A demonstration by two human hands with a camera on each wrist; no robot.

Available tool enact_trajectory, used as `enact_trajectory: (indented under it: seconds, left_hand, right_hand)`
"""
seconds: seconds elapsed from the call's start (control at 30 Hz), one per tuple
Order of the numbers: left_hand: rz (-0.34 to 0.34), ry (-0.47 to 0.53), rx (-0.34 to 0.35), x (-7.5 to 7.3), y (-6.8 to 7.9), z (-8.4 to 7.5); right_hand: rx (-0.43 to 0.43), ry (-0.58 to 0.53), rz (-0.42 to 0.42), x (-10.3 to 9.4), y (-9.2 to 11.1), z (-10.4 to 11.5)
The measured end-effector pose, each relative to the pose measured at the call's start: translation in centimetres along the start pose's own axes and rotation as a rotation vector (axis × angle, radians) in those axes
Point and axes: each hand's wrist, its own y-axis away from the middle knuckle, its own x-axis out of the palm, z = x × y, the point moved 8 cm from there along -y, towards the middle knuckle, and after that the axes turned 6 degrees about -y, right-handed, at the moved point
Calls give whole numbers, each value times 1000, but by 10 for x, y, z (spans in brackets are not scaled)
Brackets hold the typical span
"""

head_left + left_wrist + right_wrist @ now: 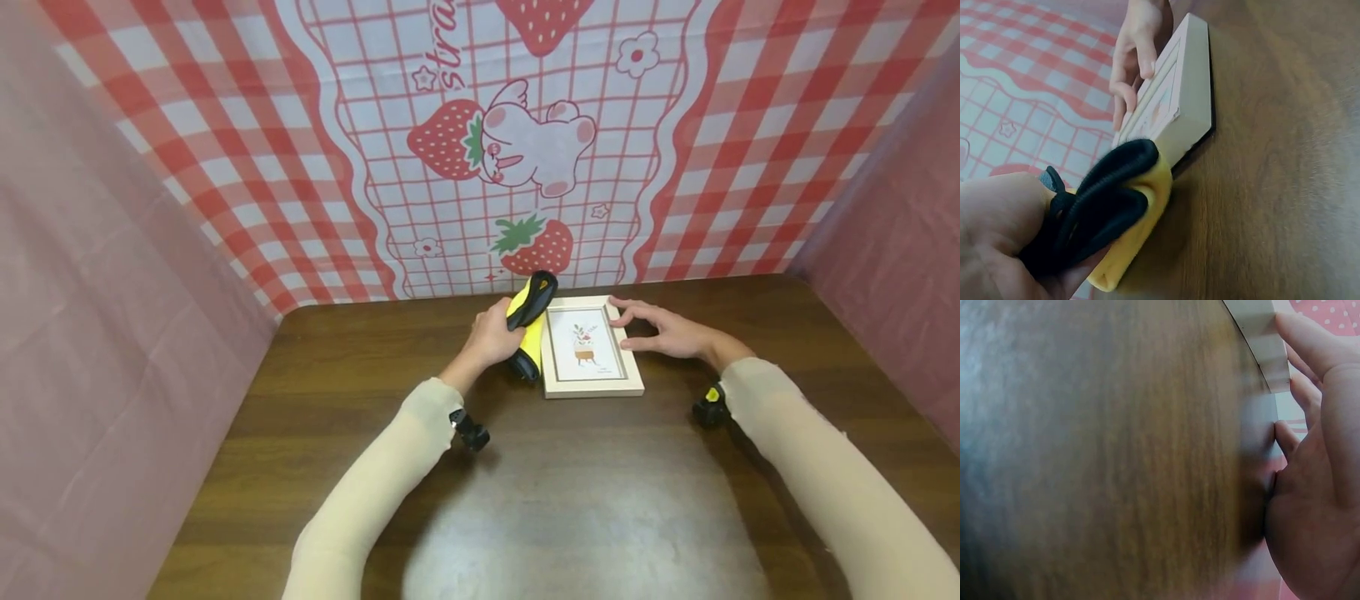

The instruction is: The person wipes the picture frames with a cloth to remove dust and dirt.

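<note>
My left hand (497, 333) grips a folded yellow cloth (531, 342) with thick black edging, close beside the left edge of a picture frame (592, 388). The frame is pale cream, lies face up on the table and shows a small plant drawing. In the left wrist view the black folds of the cloth (1110, 181) overlap the near corner of the frame. At the frame's right border, the thumb and fingertips of my right hand (667, 332) rest near its upper right corner. The right wrist view catches these fingertips at the frame's side wall (1257, 331).
The dark wooden table (585, 500) reflects light at the front. Behind it hangs a red-and-white checked cloth (300, 167) with strawberries, and pink curtains (90, 292) flank both sides. A small black device (471, 432) sits on my left wrist, another (709, 408) on my right.
</note>
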Motion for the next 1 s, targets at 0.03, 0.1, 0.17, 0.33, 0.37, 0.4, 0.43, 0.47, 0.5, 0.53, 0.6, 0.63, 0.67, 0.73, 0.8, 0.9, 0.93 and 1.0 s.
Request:
enact_trajectory:
  seconds: [0.03, 0.1, 0.17, 0.33, 0.37, 0.4, 0.43, 0.47, 0.5, 0.53, 0.6, 0.63, 0.67, 0.73, 0.8, 0.9, 0.93, 1.0]
  left_hand:
    - [-9, -7, 22, 0, 1, 0]
    - [-30, -30, 73, -1, 6, -1]
    - [-48, -57, 122, -1, 12, -4]
    - [-60, -81, 226, -2, 32, -16]
    - [-58, -79, 241, -2, 37, -19]
    - [-54, -73, 259, -2, 41, -21]
    - [-50, -67, 277, -2, 45, -23]
    - [-45, -90, 289, -6, 54, -31]
    - [-42, -87, 307, -5, 57, -32]
    - [-41, -89, 324, -5, 60, -34]
    - [-39, -105, 365, -3, 64, -35]
    - [-44, -112, 383, -2, 66, -35]
    - [-49, -121, 402, -2, 68, -36]
    - [-56, -110, 447, 2, 69, -32]
    - [-62, -142, 493, -3, 82, -40]
    - [-53, -186, 555, -20, 110, -62]
    - [-45, -199, 572, -28, 121, -72]
    - [-20, -239, 600, -40, 139, -89]
  right_hand:
    - [-7, 3, -5, 0, 0, -1]
    - [-12, -14, -2, 1, 1, -1]
    - [-15, -27, 1, 2, 1, -1]
    - [-22, -25, -7, 1, 2, -2]
    - [-27, -9, -15, 0, 2, -3]
    - [-30, -7, -16, -1, 2, -3]
    - [-32, -7, -16, -1, 2, -3]
    - [-37, -1, -15, -1, 2, -3]
    - [-39, -13, -7, -1, 3, -1]
    - [-41, -14, -6, -2, 3, -1]
    - [-45, -13, -5, -2, 3, 0]
    - [-44, -7, -7, -2, 3, 0]
    - [-39, 0, -7, -2, 2, 0]
    - [-22, 4, -7, -2, 1, -1]
    - [4, 1, 3, -1, 0, 0]
    - [21, 9, 6, 0, -1, 0]
    - [24, 14, 5, 0, -1, 0]
    - [27, 17, 1, -1, -1, 0]
